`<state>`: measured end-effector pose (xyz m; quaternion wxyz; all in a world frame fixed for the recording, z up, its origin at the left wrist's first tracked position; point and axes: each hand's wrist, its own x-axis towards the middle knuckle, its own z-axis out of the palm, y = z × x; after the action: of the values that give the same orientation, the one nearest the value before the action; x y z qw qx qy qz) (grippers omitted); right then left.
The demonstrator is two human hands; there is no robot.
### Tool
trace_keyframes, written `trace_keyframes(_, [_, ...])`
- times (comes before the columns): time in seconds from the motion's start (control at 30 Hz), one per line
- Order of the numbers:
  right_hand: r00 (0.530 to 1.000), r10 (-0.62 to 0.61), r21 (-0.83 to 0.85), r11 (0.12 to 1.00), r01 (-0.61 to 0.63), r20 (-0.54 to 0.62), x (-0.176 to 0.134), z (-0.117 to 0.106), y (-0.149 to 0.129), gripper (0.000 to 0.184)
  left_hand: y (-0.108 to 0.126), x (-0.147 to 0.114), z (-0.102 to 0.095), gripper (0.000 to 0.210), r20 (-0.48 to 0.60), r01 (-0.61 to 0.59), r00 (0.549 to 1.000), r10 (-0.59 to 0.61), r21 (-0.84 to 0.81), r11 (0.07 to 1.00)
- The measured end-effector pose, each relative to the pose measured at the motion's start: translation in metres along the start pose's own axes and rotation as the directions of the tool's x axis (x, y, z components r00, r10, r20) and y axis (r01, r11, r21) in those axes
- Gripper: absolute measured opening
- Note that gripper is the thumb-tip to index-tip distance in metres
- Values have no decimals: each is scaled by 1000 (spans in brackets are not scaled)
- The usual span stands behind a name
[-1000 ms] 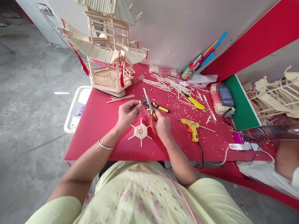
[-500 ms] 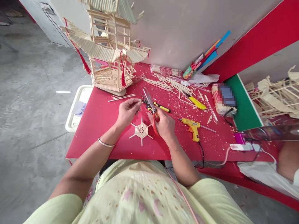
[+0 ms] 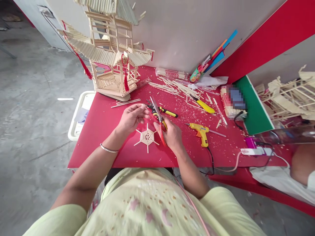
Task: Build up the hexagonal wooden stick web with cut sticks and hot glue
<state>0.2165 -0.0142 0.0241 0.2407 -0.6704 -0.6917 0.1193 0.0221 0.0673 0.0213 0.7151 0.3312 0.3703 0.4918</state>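
Observation:
My right hand (image 3: 172, 132) is closed around red-handled scissors (image 3: 159, 123), their blades pointing up and away from me. My left hand (image 3: 134, 116) is raised to the left of the blades, thumb and forefinger pinched together. Whatever lies between those fingertips is too small to make out. Below and between my hands, a six-spoked web-shaped piece of thin wooden sticks (image 3: 147, 136) lies flat on the red table (image 3: 98, 144). Pliers with yellow and black handles (image 3: 168, 112) lie just behind the scissors, partly covered by them.
A stick-built pagoda model (image 3: 113, 59) stands at the back left. Loose sticks (image 3: 172, 87) and shavings lie behind my hands, near a yellow-handled knife (image 3: 206, 106). To the right are a yellow glue gun (image 3: 202, 132), a power strip (image 3: 253, 151) and another person's arm (image 3: 302, 162).
The pale stick end that showed at my left fingertips no longer shows clearly, and that hand has turned a little. My right hand keeps the scissors. The whole view has shifted slightly.

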Motion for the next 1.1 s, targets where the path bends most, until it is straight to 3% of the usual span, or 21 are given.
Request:
trace_keyframes(0.2, [1000, 2, 4, 1000, -2, -16, 0, -5, 0, 53, 5, 1, 1, 38, 4, 77, 997, -77, -45, 996])
trace_keyframes(0.33, [1000, 10, 1, 1000, -10, -6, -2, -4, 2, 56, 0, 2, -2, 25, 27, 61, 998, -60, -58, 996])
trace_keyframes(0.6, [1000, 14, 14, 1000, -14, 16, -5, -5, 0, 58, 0, 1, -4, 36, 30, 56, 998, -54, -89, 994])
trace_keyframes(0.73, [1000, 9, 2, 1000, -9, 28, -5, -5, -2, 58, -3, 1, -6, 30, 38, 72, 997, -71, -38, 997])
trace_keyframes(1.1, [997, -59, -51, 997, 62, 50, -3, -5, -8, 58, -12, 4, -2, 40, -15, -75, 997, 76, 75, 994])
